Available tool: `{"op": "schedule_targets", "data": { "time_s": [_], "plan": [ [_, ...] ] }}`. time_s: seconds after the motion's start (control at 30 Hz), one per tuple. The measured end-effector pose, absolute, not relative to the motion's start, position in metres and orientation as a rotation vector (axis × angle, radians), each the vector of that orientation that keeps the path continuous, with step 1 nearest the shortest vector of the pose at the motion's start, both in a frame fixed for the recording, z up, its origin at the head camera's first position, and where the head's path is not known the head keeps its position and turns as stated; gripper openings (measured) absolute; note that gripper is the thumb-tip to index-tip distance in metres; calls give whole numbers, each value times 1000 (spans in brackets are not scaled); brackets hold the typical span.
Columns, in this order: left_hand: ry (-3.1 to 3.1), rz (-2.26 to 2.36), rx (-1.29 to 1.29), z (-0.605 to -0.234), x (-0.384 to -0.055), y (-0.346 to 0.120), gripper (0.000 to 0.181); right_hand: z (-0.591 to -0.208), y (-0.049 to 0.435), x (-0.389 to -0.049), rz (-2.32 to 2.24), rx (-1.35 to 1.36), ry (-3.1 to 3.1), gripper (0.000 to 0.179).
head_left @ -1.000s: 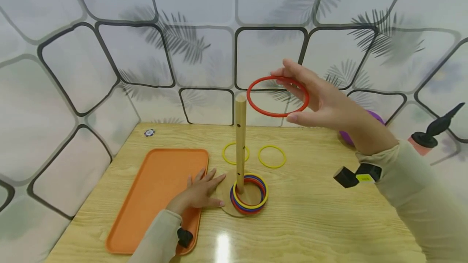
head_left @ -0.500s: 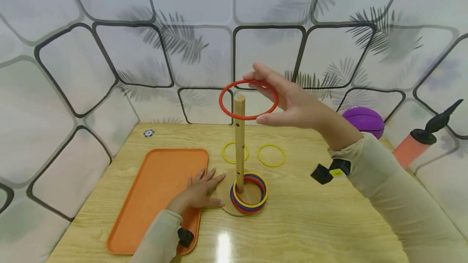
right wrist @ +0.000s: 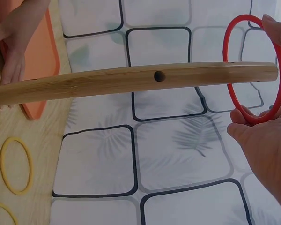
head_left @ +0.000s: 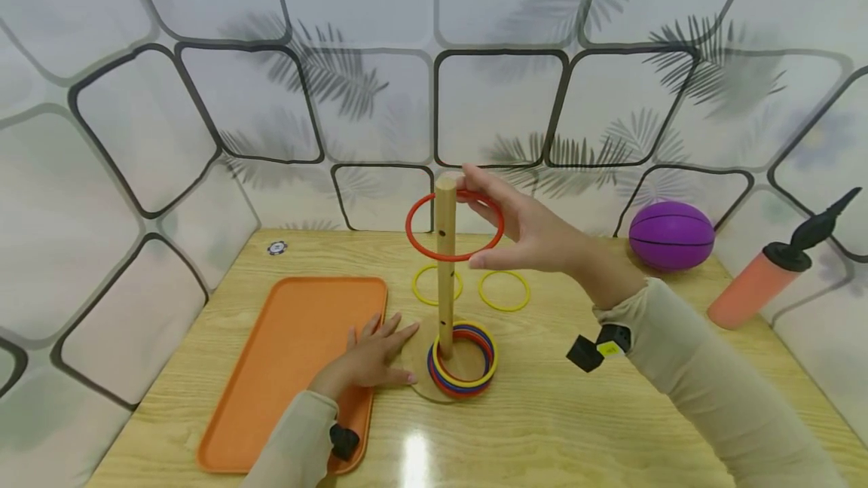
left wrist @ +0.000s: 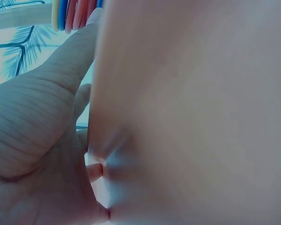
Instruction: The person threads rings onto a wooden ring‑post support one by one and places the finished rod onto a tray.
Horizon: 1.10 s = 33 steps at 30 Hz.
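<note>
My right hand point(head_left: 522, 228) pinches a red ring point(head_left: 456, 257) by its right side, between thumb and fingers. The ring encircles the upper part of an upright wooden post point(head_left: 445, 277), a little below its top; the right wrist view shows the post point(right wrist: 131, 80) passing through the ring point(right wrist: 226, 47). At the foot of the post, several yellow, blue and red rings point(head_left: 493, 356) lie stacked on the round wooden base point(head_left: 420, 345). My left hand point(head_left: 369, 356) lies with fingers spread, fingertips at the left edge of the base.
Beneath my left forearm is an orange tray point(head_left: 291, 337). Behind the post lie two yellow rings, a left ring point(head_left: 415, 288) and a right ring point(head_left: 505, 309). A purple ball point(head_left: 671, 236) and a pink pump point(head_left: 753, 288) stand back right. A chip point(head_left: 276, 248) lies back left.
My right hand has carried the red ring leftward over the post's top, then lowered it so the post runs through it. My left hand has stayed in place.
</note>
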State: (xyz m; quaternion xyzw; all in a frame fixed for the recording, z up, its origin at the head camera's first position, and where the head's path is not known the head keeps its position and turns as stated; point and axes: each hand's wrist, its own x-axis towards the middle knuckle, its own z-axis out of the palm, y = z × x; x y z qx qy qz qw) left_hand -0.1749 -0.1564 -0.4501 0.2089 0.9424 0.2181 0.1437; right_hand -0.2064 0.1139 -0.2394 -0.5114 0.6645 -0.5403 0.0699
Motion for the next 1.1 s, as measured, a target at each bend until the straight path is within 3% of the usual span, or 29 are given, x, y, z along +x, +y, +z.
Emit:
{"op": "schedule_targets", "data": {
  "time_s": [1.1],
  "plan": [
    [2722, 615, 607, -452, -176, -157, 84, -397, 129, -190, -1735, -1238, 1921, 98]
  ]
}}
